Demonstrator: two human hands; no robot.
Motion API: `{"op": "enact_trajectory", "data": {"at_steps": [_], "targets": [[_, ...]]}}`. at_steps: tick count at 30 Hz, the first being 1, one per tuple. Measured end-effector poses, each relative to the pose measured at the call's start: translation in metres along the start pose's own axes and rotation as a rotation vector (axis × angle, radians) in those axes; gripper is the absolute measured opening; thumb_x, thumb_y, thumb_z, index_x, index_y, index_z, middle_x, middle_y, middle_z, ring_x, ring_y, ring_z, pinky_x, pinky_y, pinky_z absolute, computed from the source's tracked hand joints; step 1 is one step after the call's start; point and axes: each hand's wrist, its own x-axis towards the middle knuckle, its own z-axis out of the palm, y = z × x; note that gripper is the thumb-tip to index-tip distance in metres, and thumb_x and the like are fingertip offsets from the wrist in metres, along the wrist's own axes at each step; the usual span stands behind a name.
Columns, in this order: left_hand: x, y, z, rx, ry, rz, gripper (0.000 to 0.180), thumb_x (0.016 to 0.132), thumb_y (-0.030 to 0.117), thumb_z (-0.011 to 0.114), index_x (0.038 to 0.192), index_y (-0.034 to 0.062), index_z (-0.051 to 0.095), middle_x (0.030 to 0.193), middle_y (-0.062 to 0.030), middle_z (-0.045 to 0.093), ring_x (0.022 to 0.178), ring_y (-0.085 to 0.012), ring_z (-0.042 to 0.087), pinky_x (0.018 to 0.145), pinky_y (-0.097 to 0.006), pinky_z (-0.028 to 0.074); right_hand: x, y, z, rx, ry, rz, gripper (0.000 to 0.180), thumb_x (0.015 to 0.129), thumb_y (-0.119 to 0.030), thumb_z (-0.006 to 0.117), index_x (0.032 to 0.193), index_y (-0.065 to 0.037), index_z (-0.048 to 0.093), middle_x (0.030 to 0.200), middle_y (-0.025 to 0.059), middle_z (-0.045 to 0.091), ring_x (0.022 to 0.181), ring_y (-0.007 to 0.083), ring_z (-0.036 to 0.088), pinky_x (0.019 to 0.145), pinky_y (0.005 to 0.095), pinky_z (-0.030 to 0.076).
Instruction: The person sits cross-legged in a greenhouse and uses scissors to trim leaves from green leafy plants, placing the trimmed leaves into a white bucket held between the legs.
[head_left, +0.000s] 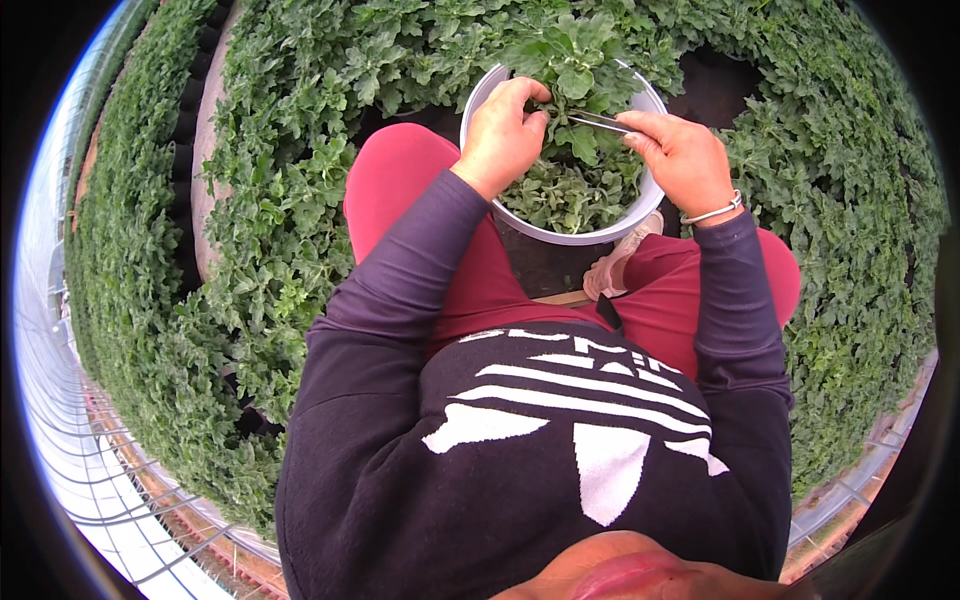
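Red-trousered knees flank white bowl (560, 236); left hand (503, 135) pinches seedling (572, 62), right hand (683, 155) grips tweezers (598, 121).

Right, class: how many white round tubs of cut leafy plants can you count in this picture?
1. The white tub sits in front of the person's knees, between the left hand and the right hand, which holds thin metal tweezers. Others may be hidden under the surrounding green plants.

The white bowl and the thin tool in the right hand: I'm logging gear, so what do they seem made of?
The white bowl looks like plastic: a thin, smooth, evenly white matte rim. The thin tool in the right hand seems metal: slim paired grey blades with a dull shine, probably tweezers or small scissors.
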Motion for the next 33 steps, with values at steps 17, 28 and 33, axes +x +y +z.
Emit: {"op": "enact_trajectory", "data": {"at_steps": [17,28,33], "targets": [[0.011,-0.014,0.004,0.032,0.092,0.036,0.019,0.09,0.01,0.068,0.108,0.0088,0.069,0.087,-0.0088,0.07,0.071,-0.0185,0.066,0.069,-0.032,0.053,0.072,-0.016,-0.032,-0.429,-0.189,-0.299,0.014,0.086,-0.019,0.064,0.093,-0.016,0.075,0.086,0.0088,0.072,0.08,0.0303,0.07,0.067,0.0432,0.054],[0.014,-0.01,0.001,0.04,0.045,0.012,0.019,0.09,0.009,0.066,0.109,0.0072,0.068,0.085,-0.0089,0.071,0.069,-0.0166,0.067,0.068,-0.031,0.054,0.074,-0.016,-0.034,-0.501,-0.204,-0.339,0.009,0.082,-0.019,0.066,0.085,-0.017,0.075,0.077,0.0078,0.069,0.074,0.0287,0.07,0.062,0.0423,0.053],[0.015,-0.011,0.004,0.0,0.043,-0.007,0.02,0.091,0.008,0.065,0.111,0.0057,0.068,0.09,-0.0093,0.073,0.074,-0.0156,0.069,0.07,-0.029,0.054,0.074,-0.016,-0.02,-0.495,-0.155,-0.351,0.01,0.083,-0.02,0.066,0.085,-0.016,0.075,0.076,0.0087,0.069,0.071,0.0295,0.07,0.061,0.0429,0.053]]}}
